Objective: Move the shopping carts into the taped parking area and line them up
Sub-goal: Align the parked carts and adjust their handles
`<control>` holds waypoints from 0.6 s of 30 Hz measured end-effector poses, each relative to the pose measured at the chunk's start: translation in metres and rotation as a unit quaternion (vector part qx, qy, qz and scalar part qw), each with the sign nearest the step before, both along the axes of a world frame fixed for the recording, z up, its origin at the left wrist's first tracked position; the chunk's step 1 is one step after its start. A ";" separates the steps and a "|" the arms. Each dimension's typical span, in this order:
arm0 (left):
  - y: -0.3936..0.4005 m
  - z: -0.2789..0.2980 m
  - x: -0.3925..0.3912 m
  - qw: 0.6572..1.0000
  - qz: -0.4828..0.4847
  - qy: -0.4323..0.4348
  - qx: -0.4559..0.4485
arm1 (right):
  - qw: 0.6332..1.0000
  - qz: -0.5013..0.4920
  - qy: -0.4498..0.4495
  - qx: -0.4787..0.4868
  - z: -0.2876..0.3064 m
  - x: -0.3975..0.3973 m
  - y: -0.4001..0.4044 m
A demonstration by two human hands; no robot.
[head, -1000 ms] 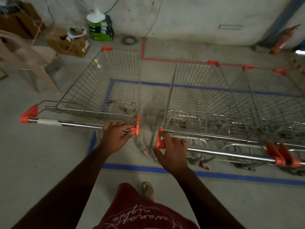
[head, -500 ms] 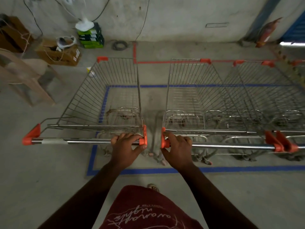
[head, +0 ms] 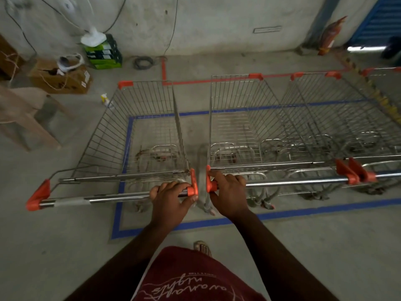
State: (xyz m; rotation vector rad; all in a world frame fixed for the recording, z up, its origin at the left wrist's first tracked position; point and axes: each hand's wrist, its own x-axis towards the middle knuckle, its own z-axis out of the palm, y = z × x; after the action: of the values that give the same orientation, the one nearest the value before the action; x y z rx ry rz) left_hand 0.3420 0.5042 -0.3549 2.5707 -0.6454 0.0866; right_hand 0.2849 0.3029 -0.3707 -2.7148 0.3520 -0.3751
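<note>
Over the last second the leftmost cart (head: 138,135) has swung from a skewed heading to one nearly parallel with its neighbour, and its handle bar (head: 112,197) now lies almost in line with the next cart's handle bar (head: 288,182). The two orange end caps, previously well apart, now stand just beside each other with a narrow gap between them. We judge the alignment step to be close to complete.

The leftmost cart sits mostly inside the blue tape outline (head: 121,185), but its left side and the left end of its handle overhang the tape's left edge. We judge that a small shift to the right may still be required.

The left hand (head: 171,199) is curled over the right end of the left cart's handle bar, thumb against the orange cap. The right hand (head: 227,192) grips the left end of the second cart (head: 245,127) at its handle bar, fingers wrapped over the tube. To the right, further carts (head: 338,127) stand in a row within the outline.

Legible writing: white script on the person's red garment (head: 191,285) appears upside down and seems to read "nights" in part; the rest we cannot make out. Labels on the cardboard box (head: 65,80) and the green packs (head: 104,54) are too small to read.
</note>
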 end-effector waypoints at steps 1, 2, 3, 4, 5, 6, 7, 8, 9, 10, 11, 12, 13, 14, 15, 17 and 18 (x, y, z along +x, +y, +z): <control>0.000 0.000 0.000 1.000 0.000 -0.001 -0.001 | 1.000 0.001 0.003 0.001 0.000 0.000 0.000; 0.000 -0.001 -0.001 1.000 -0.001 -0.002 -0.002 | 1.000 0.002 0.005 0.002 0.001 -0.001 0.000; 0.000 -0.001 -0.001 1.000 -0.001 -0.002 -0.003 | 1.000 0.001 0.007 0.002 0.001 -0.001 0.000; -0.001 -0.002 -0.001 1.000 0.000 0.000 -0.004 | 1.000 -0.002 0.009 0.001 0.001 -0.001 0.000; -0.001 -0.002 -0.001 1.000 0.002 0.001 -0.004 | 1.000 -0.007 0.010 0.000 0.000 -0.001 0.001; 0.000 -0.002 -0.002 1.000 0.003 0.003 -0.003 | 1.000 -0.012 0.011 -0.001 0.000 -0.001 0.002; 0.001 -0.002 -0.002 1.000 0.004 0.002 -0.001 | 1.000 -0.016 0.009 -0.003 0.000 -0.001 0.003; 0.002 -0.003 -0.002 1.000 0.004 0.002 -0.001 | 1.000 -0.018 0.008 -0.004 0.000 -0.001 0.003; 0.002 -0.003 -0.003 1.000 0.004 0.001 -0.001 | 1.000 -0.017 0.007 -0.005 0.000 -0.002 0.003; 0.001 -0.003 -0.003 1.000 0.005 0.002 -0.002 | 1.000 -0.016 0.007 -0.006 0.000 -0.002 0.003; 0.001 -0.003 -0.003 1.000 0.006 0.004 -0.003 | 1.000 -0.014 0.006 -0.006 0.000 -0.002 0.002; -0.001 -0.003 -0.003 1.000 0.007 0.005 -0.004 | 1.000 -0.012 0.005 -0.008 -0.001 -0.002 0.001; -0.002 -0.003 -0.003 1.000 0.008 0.005 -0.004 | 1.000 -0.012 0.004 -0.008 -0.002 -0.003 0.001; -0.003 -0.003 -0.003 1.000 0.009 0.005 -0.003 | 1.000 -0.010 0.003 -0.008 -0.002 -0.003 0.000; -0.005 -0.003 -0.003 1.000 0.010 0.005 -0.002 | 1.000 -0.009 0.001 -0.007 -0.002 -0.003 0.000; -0.007 -0.001 -0.003 1.000 0.012 0.005 0.000 | 1.000 -0.008 0.001 -0.003 -0.003 -0.003 0.000; -0.008 -0.001 -0.004 1.000 0.011 0.005 0.001 | 1.000 -0.009 0.000 -0.002 -0.003 -0.003 0.000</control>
State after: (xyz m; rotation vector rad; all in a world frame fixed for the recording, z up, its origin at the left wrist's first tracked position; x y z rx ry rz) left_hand 0.3380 0.4960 -0.3559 2.5784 -0.6128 0.0808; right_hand 0.2823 0.3028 -0.3736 -2.7173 0.3774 -0.3813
